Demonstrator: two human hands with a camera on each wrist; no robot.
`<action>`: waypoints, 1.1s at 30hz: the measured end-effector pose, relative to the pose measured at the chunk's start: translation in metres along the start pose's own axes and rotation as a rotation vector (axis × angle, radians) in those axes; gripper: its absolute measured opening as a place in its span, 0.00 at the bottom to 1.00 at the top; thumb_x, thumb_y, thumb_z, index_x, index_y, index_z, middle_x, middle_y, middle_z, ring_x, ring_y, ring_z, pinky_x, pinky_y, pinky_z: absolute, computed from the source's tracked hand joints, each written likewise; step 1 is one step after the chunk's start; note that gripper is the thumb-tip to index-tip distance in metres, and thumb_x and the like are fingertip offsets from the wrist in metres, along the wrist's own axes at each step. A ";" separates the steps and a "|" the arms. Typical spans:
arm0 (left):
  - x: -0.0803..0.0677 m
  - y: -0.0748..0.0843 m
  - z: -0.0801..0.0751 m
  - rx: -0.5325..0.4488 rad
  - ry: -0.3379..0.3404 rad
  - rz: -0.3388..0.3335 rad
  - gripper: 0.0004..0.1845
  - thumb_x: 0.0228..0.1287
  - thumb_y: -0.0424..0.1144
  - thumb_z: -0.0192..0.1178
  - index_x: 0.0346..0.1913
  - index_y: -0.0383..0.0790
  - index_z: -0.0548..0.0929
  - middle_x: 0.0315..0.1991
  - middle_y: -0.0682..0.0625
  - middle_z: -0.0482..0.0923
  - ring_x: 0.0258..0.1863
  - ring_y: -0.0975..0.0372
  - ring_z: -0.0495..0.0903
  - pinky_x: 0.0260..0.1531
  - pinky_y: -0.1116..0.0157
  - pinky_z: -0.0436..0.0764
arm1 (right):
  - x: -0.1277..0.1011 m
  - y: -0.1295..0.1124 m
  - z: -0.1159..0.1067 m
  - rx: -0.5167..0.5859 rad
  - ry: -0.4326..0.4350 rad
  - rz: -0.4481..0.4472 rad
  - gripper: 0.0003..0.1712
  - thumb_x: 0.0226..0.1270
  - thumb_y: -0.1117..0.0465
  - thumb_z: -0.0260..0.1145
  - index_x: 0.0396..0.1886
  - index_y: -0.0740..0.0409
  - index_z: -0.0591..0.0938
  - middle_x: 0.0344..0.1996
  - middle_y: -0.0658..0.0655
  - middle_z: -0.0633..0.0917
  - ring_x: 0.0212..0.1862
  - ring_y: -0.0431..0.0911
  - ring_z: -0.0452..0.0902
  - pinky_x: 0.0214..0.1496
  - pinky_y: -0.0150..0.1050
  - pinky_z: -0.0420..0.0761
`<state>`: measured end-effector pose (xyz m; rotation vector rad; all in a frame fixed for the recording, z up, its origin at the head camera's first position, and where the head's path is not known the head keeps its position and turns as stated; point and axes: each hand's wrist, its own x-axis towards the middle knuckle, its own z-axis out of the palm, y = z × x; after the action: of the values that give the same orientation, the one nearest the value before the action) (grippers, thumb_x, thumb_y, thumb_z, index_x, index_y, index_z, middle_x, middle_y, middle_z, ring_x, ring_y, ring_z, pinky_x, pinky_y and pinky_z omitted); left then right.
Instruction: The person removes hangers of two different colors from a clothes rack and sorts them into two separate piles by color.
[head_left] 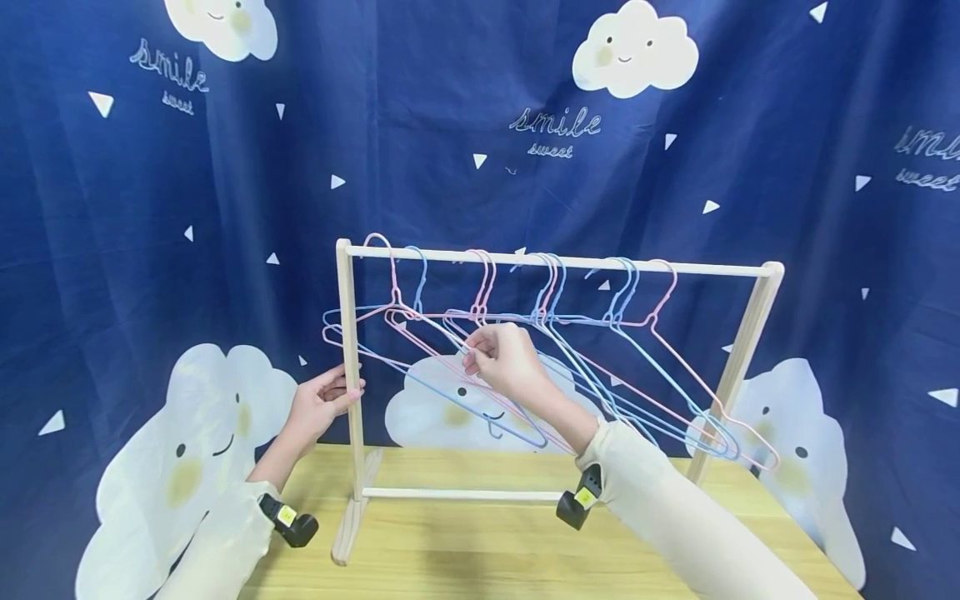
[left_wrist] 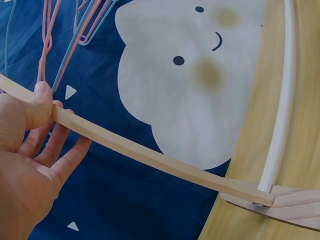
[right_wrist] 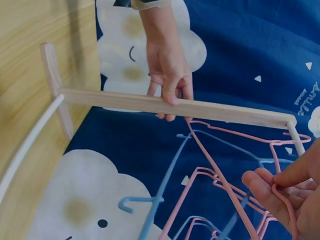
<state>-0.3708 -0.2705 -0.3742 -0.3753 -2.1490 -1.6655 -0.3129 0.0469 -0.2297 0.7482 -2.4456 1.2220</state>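
Note:
A small wooden clothes rack stands on the table, its white top rail [head_left: 562, 261] carrying several pink and blue wire hangers. My left hand [head_left: 322, 404] [left_wrist: 30, 145] holds the rack's left post [head_left: 348, 350] [left_wrist: 150, 157] [right_wrist: 175, 106], thumb in front and fingers behind. My right hand [head_left: 491, 358] [right_wrist: 280, 187] is in among the hangers below the rail and pinches the wire of a pink hanger [head_left: 420, 337] [right_wrist: 220, 180] between thumb and fingers. A blue hanger [head_left: 450, 392] [right_wrist: 155, 200] lies slanted just beside it, its hook pointing down.
The rack's foot [head_left: 348, 525] and white bottom crossbar [head_left: 457, 494] [left_wrist: 285, 100] [right_wrist: 25, 145] sit on a light wooden table [head_left: 465, 550]. A dark blue curtain with cloud prints [head_left: 225, 208] hangs close behind the rack. More hangers [head_left: 675, 375] fill the right side of the rail.

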 end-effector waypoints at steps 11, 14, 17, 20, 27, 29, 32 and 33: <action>0.002 0.002 0.001 -0.011 -0.004 -0.009 0.31 0.67 0.33 0.68 0.70 0.29 0.72 0.44 0.57 0.90 0.40 0.76 0.85 0.44 0.77 0.85 | -0.009 0.001 -0.025 -0.017 0.033 0.002 0.08 0.71 0.74 0.61 0.39 0.67 0.87 0.29 0.60 0.89 0.34 0.50 0.89 0.32 0.29 0.85; 0.002 0.003 0.001 -0.016 -0.005 -0.009 0.31 0.67 0.33 0.68 0.70 0.29 0.72 0.42 0.63 0.89 0.40 0.74 0.86 0.43 0.77 0.85 | -0.015 0.005 -0.034 -0.006 0.035 -0.023 0.09 0.71 0.75 0.60 0.41 0.67 0.86 0.29 0.60 0.89 0.33 0.51 0.89 0.30 0.28 0.83; 0.002 0.004 0.002 -0.018 -0.002 -0.014 0.31 0.67 0.33 0.68 0.71 0.28 0.71 0.39 0.70 0.86 0.41 0.74 0.86 0.43 0.77 0.84 | -0.024 0.009 -0.042 -0.003 0.045 -0.045 0.10 0.71 0.75 0.59 0.42 0.68 0.86 0.29 0.60 0.89 0.34 0.51 0.88 0.28 0.28 0.81; 0.002 0.005 0.002 -0.030 -0.001 -0.020 0.32 0.67 0.33 0.68 0.71 0.28 0.71 0.37 0.73 0.85 0.40 0.74 0.86 0.42 0.78 0.84 | -0.034 0.013 -0.049 -0.021 0.062 -0.058 0.09 0.71 0.75 0.59 0.42 0.67 0.86 0.29 0.58 0.89 0.34 0.50 0.88 0.28 0.28 0.80; 0.002 0.004 0.004 -0.076 0.001 -0.019 0.31 0.68 0.31 0.67 0.70 0.27 0.71 0.37 0.73 0.86 0.38 0.78 0.85 0.41 0.77 0.85 | -0.057 0.028 -0.062 -0.010 0.098 -0.063 0.08 0.71 0.74 0.61 0.42 0.65 0.86 0.29 0.57 0.89 0.33 0.48 0.88 0.37 0.30 0.87; 0.001 0.003 0.004 -0.082 0.001 -0.013 0.31 0.68 0.31 0.67 0.70 0.25 0.71 0.37 0.72 0.86 0.38 0.78 0.85 0.41 0.77 0.85 | -0.065 0.032 -0.064 0.000 0.102 -0.057 0.08 0.71 0.74 0.61 0.42 0.65 0.86 0.30 0.57 0.90 0.33 0.48 0.88 0.40 0.31 0.88; -0.001 0.003 0.003 -0.094 -0.001 -0.003 0.31 0.68 0.30 0.66 0.70 0.23 0.70 0.37 0.71 0.86 0.38 0.77 0.85 0.41 0.77 0.85 | -0.077 0.040 -0.067 0.018 0.098 -0.046 0.08 0.71 0.74 0.62 0.43 0.66 0.86 0.30 0.58 0.90 0.33 0.48 0.88 0.41 0.32 0.89; -0.002 0.002 0.004 -0.097 -0.002 -0.003 0.31 0.67 0.30 0.66 0.70 0.23 0.69 0.37 0.71 0.86 0.38 0.77 0.85 0.41 0.77 0.85 | -0.082 0.042 -0.068 0.019 0.095 -0.043 0.08 0.71 0.74 0.62 0.44 0.66 0.86 0.30 0.58 0.90 0.33 0.49 0.88 0.41 0.31 0.88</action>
<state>-0.3688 -0.2664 -0.3737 -0.4022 -2.0764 -1.7756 -0.2679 0.1485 -0.2562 0.7270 -2.3330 1.2367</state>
